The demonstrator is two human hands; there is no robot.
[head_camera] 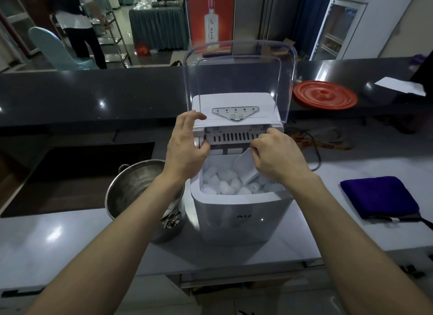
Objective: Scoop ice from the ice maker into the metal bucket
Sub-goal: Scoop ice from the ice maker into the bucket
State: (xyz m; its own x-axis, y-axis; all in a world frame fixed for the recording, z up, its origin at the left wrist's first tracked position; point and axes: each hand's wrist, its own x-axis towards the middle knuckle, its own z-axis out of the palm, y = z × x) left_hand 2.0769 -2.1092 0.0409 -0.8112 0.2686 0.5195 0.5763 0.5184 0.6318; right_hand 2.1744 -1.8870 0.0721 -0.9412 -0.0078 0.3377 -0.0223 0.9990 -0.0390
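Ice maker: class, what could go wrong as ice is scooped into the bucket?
1. The scoop, in the right hand, must cross to the metal bucket left of the ice maker, where the left hand holds a corner; ice may spill.
2. The raised clear lid, unheld, might fall shut on them.

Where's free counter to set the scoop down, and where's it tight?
Scoop is in the right hand. Free: white counter between ice maker and purple cloth; also the stretch left of and in front of the metal bucket. Crowded: the bucket sits right beside the ice maker's left side; cables lie behind it on the right.
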